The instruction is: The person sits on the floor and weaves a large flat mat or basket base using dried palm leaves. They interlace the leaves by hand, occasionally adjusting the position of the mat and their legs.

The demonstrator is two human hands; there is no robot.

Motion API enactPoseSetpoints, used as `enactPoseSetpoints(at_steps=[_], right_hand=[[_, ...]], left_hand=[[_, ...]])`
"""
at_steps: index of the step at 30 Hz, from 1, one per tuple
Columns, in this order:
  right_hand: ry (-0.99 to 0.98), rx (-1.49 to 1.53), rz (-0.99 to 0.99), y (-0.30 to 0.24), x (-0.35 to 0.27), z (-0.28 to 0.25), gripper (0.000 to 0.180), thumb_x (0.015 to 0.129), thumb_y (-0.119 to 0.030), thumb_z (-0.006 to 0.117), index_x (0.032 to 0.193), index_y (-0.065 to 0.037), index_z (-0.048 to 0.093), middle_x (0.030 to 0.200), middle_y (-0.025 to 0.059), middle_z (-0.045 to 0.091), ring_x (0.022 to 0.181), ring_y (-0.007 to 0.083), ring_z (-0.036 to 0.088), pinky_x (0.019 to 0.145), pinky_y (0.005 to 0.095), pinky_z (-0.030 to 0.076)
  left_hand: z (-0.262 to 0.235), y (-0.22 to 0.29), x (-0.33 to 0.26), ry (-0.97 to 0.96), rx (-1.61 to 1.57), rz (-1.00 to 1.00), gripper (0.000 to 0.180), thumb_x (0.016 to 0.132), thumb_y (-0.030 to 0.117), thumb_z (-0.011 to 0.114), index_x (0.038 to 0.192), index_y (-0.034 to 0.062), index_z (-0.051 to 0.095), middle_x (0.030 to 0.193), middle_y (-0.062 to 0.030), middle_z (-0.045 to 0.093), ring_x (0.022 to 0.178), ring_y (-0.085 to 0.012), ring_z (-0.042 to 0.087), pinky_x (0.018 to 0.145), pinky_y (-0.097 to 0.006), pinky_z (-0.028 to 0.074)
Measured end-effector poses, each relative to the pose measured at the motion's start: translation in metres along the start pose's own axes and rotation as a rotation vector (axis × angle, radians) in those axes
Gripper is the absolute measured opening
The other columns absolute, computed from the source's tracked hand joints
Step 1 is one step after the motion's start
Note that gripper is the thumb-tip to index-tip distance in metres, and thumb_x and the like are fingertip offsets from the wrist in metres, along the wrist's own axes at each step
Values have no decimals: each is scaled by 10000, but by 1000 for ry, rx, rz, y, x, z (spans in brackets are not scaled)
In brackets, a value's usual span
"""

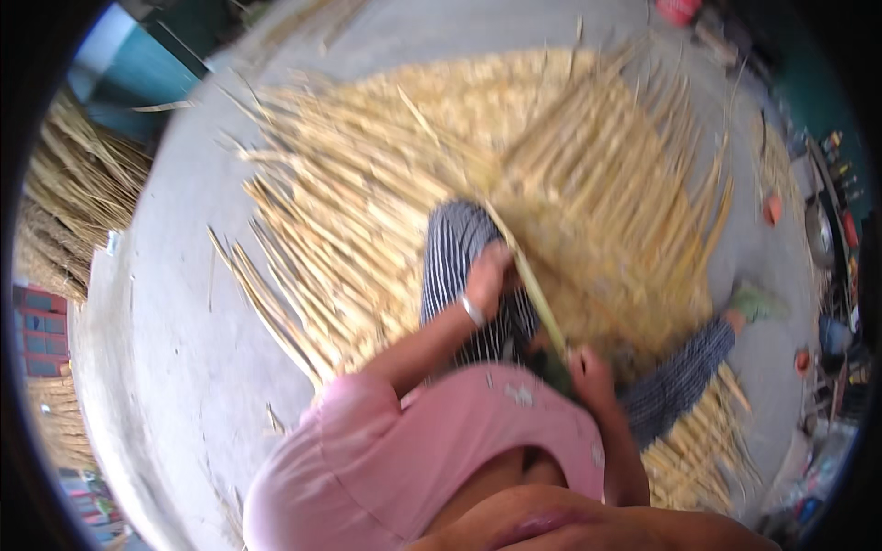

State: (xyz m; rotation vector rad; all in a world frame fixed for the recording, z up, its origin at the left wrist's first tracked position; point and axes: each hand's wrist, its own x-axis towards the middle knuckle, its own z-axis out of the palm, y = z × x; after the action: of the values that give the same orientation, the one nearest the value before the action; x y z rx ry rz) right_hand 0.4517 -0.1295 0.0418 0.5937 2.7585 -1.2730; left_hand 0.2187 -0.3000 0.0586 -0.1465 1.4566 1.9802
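A long pale-green reed strip slants across my lap, running from the middle of a half-woven reed mat toward my body. My right hand is closed around the strip's near end. Beside the strip, over my striped left knee, is my left hand, with a pale band at the wrist. Motion smears its fingers, so whether it grips the strip is unclear. I sit on the mat. Unwoven reed ends fan out to the left, and more reed ends spread to the far right.
Bundles of dry reeds stand at the left edge, near a blue-green object. A red container is at the far right. Assorted items line the right wall, with an orange-red object on the grey concrete floor.
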Motion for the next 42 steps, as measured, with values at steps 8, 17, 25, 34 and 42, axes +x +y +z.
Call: enactPoseSetpoints(at_steps=[8, 17, 25, 34, 42], right_hand=[[-35, 53, 16, -52, 24, -44, 343, 959, -394, 582, 977, -51, 598, 794, 218, 631, 746, 434, 630, 658, 483, 484], [120, -32, -138, -60, 69, -19, 337, 940, -381, 619, 935, -44, 606, 729, 203, 647, 698, 425, 638, 624, 476, 501], [83, 321, -5, -49, 67, 1, 270, 970, -300, 584, 883, -44, 594, 628, 177, 576, 581, 358, 593, 565, 446, 464], [187, 123, -146, -55, 66, 10, 282, 968, -310, 576, 847, -55, 565, 715, 205, 590, 703, 455, 591, 598, 512, 445], [172, -19, -166, -65, 57, 4, 281, 971, -291, 588, 839, -44, 568, 691, 197, 586, 661, 442, 576, 586, 465, 454]], left_hand=[[33, -2, -6, -122, 26, 25, 174, 1002, 213, 575, 878, 95, 609, 704, 20, 603, 610, -86, 563, 572, -242, 457], [50, -39, -25, -215, 151, 74, 146, 983, 135, 579, 882, 55, 648, 777, 13, 636, 698, -75, 579, 659, -248, 482], [57, -39, -31, -139, 40, 42, 145, 987, 136, 571, 900, 49, 649, 764, 11, 632, 671, -77, 576, 633, -232, 472], [40, -52, -15, -31, -24, 20, 189, 983, 168, 559, 856, 68, 657, 734, 28, 613, 635, -66, 551, 579, -225, 441], [38, -27, -15, 52, -53, -17, 242, 959, 268, 538, 882, 83, 673, 775, -13, 652, 670, -125, 603, 605, -297, 487]])
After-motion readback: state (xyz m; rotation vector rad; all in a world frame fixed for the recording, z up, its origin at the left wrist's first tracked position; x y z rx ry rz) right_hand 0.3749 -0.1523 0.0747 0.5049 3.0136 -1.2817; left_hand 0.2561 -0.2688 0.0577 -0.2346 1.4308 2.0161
